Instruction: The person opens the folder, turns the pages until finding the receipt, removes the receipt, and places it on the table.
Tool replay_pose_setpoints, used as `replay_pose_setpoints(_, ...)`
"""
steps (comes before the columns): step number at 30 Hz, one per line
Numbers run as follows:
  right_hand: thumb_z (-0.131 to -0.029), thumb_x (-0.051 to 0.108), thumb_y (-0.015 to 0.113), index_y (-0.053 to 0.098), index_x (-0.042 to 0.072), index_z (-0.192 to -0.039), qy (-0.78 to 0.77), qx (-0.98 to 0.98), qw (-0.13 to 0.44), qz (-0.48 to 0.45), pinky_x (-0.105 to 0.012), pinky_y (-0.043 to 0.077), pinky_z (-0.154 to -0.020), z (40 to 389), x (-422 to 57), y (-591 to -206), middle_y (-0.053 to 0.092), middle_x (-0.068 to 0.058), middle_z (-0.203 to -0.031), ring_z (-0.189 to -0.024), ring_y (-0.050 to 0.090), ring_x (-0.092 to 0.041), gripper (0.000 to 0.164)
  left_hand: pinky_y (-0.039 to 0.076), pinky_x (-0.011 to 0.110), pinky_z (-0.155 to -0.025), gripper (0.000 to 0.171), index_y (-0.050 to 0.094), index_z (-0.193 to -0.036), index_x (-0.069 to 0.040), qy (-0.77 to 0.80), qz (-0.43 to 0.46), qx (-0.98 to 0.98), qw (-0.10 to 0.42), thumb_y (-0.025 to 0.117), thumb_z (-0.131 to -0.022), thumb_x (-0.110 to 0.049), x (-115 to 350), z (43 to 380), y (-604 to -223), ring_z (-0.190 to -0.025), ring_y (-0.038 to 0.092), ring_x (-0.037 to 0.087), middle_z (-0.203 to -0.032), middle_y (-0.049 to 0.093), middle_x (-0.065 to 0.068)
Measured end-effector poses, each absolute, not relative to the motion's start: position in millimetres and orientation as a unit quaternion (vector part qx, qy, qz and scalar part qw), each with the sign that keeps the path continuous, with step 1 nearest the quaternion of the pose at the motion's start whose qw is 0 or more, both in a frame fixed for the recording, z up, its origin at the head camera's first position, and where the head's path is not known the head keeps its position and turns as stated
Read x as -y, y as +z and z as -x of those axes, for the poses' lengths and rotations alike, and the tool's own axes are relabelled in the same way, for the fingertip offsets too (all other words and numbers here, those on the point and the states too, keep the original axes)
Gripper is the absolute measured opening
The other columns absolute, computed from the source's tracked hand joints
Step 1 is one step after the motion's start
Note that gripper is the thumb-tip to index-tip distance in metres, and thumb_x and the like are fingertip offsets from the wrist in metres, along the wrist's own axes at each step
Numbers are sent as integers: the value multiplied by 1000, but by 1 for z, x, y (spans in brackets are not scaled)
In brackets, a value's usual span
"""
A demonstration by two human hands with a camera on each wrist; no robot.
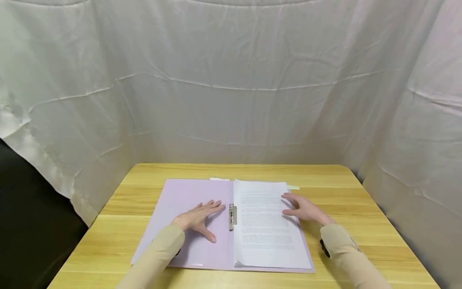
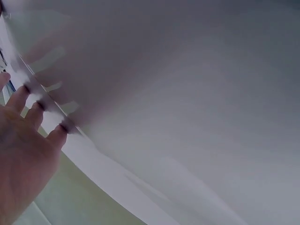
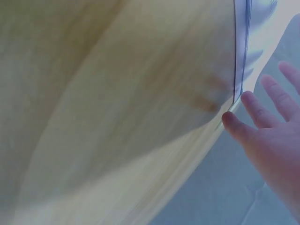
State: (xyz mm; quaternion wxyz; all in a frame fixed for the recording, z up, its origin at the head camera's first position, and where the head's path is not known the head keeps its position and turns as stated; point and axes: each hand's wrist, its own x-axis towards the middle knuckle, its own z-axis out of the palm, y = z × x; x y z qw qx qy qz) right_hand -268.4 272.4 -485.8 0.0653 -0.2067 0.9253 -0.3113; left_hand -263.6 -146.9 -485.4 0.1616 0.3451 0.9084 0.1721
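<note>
A light purple folder (image 1: 180, 192) lies spread flat on the table. On its right half is a stack of printed white sheets (image 1: 263, 228). A metal clip (image 1: 232, 217) sits by the fold, at the left edge of the sheets. My left hand (image 1: 200, 220), fingers spread, is over the left cover with its fingertips near the clip; the left wrist view shows those fingers (image 2: 35, 117) at the cover's surface. At the right edge of the sheets is my right hand (image 1: 304, 208), fingers apart and gripping nothing. The right wrist view shows its fingers (image 3: 258, 110) extended beside the folder's edge.
The wooden table (image 1: 361, 224) has rounded far corners. Small pale tabs (image 1: 294, 187) stick out past the folder's top edge. Grey-white cloth (image 1: 231, 112) hangs behind and on both sides, and a black area (image 1: 29, 216) shows at the far left.
</note>
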Motion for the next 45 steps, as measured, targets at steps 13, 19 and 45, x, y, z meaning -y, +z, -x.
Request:
replay_pose_setpoints(13, -89, 23, 77, 51, -8, -140, -308, -931, 8, 196, -70, 27, -117, 300, -265, -492, 40, -36, -151, -141, 33, -57, 66, 15, 61, -127, 115, 25, -161, -13, 150, -328, -919, 160, 86, -72, -54, 143, 255, -482, -156, 19, 38, -169, 21, 14)
replay_pose_setpoints(19, -87, 21, 78, 51, -9, -139, -308, -931, -5, 197, -72, 24, -117, 315, -265, -495, 39, -38, -150, -141, 31, -60, 66, 15, 60, -127, 112, 22, -161, -9, 172, -342, -913, 142, 82, -77, -53, 135, 259, -477, -156, 17, 41, -168, 18, 19)
replay_pose_setpoints(45, -87, 4, 72, 59, -6, -133, -345, -931, -74, 96, -49, 51, -88, 333, -260, -499, 62, -30, -118, -104, 57, -40, 49, 8, 59, -128, 96, 26, -159, -6, 214, -324, -915, 114, 73, -88, -50, 124, 262, -488, -157, 14, 40, -166, 24, 19)
